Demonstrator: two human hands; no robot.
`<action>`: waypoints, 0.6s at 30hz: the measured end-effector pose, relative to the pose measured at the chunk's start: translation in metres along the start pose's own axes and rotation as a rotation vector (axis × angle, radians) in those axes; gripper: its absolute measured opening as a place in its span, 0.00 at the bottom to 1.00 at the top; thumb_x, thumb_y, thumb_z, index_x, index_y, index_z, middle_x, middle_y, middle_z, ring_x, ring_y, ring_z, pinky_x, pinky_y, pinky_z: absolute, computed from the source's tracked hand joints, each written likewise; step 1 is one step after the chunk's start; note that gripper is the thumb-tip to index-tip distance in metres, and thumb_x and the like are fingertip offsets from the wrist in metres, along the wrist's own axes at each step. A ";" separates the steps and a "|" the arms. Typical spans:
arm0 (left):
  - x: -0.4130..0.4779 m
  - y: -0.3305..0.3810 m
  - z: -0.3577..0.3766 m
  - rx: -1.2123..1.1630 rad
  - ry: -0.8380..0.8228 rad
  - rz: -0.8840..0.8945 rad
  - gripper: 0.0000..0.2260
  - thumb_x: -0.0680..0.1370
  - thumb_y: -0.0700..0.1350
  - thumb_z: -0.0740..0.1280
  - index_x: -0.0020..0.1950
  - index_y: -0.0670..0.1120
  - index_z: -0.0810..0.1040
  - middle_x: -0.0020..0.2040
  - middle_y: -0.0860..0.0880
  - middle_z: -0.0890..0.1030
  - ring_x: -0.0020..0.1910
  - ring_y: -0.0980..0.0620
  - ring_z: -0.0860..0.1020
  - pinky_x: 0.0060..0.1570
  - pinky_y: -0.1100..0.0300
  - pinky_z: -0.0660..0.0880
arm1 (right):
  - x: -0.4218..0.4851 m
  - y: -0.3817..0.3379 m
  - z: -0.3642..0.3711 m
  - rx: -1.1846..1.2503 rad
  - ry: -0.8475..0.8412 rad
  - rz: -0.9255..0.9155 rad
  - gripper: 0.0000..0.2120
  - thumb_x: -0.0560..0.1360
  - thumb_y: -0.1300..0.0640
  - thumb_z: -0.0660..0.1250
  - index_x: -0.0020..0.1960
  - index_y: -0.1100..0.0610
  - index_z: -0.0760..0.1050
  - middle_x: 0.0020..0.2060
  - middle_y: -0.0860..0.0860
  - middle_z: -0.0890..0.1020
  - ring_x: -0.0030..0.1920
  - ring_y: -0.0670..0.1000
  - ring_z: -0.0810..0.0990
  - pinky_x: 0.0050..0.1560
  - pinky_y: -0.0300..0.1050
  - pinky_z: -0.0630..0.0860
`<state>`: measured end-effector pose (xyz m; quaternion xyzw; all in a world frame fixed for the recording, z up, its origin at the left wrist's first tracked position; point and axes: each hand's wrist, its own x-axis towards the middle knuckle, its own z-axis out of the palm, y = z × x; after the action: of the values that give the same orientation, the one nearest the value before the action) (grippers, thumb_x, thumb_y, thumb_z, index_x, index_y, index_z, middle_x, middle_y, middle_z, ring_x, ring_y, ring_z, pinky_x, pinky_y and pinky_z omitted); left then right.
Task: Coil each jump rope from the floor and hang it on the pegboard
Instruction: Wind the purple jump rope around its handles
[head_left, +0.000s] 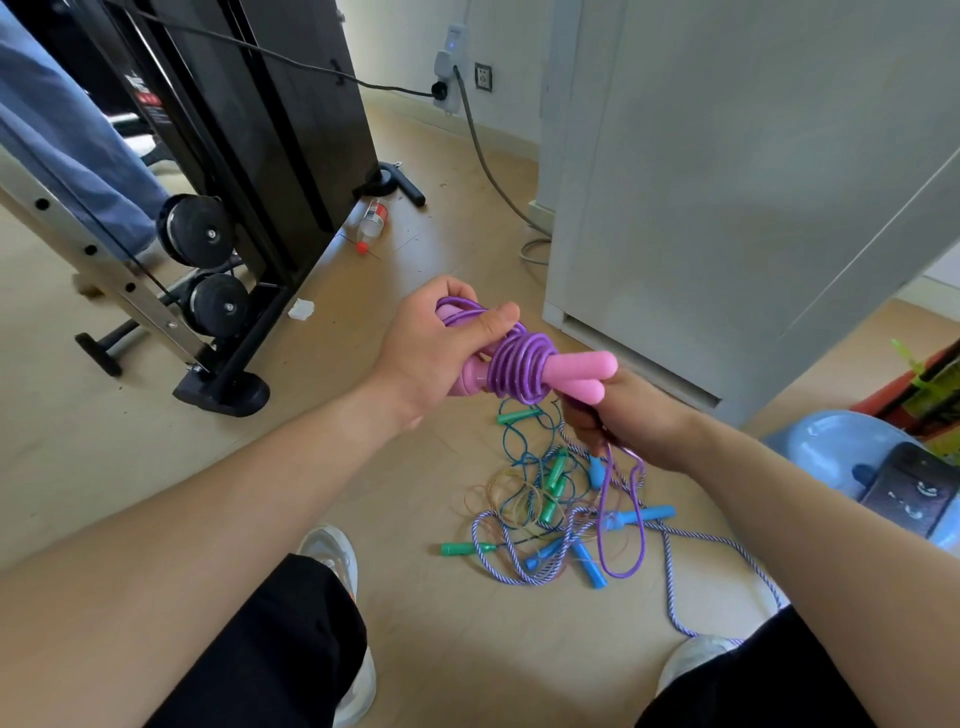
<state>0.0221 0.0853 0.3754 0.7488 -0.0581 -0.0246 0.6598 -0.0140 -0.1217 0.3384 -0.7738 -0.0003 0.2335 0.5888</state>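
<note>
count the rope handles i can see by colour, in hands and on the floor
pink handles: 2
green handles: 4
blue handles: 4
total: 10

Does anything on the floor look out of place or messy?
Yes. A plastic bottle lies on its side beside the black machine, and the jump ropes left on the floor sit in a tangled heap, cords crossing one another.
</note>
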 end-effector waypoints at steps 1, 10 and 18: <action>0.000 -0.001 0.001 -0.011 0.052 -0.010 0.15 0.72 0.48 0.78 0.44 0.46 0.73 0.36 0.50 0.80 0.34 0.51 0.79 0.36 0.55 0.78 | 0.000 -0.002 0.007 -0.005 0.019 0.012 0.17 0.84 0.59 0.50 0.37 0.57 0.64 0.27 0.51 0.67 0.26 0.51 0.66 0.28 0.40 0.66; 0.011 -0.008 -0.008 0.122 0.395 -0.066 0.15 0.74 0.52 0.76 0.48 0.46 0.73 0.39 0.53 0.79 0.34 0.59 0.79 0.36 0.64 0.76 | -0.001 -0.002 0.050 -0.158 0.130 -0.003 0.17 0.84 0.50 0.56 0.41 0.55 0.75 0.29 0.50 0.69 0.27 0.50 0.69 0.32 0.46 0.74; 0.014 -0.011 -0.017 0.531 0.375 0.089 0.18 0.73 0.56 0.74 0.52 0.46 0.72 0.40 0.55 0.77 0.37 0.58 0.76 0.36 0.64 0.73 | -0.015 -0.029 0.045 -0.441 0.257 -0.184 0.19 0.82 0.47 0.58 0.51 0.63 0.77 0.29 0.50 0.68 0.30 0.48 0.66 0.33 0.46 0.68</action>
<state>0.0388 0.1014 0.3676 0.8829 0.0275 0.1586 0.4412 -0.0359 -0.0759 0.3614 -0.9033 -0.0466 0.0730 0.4202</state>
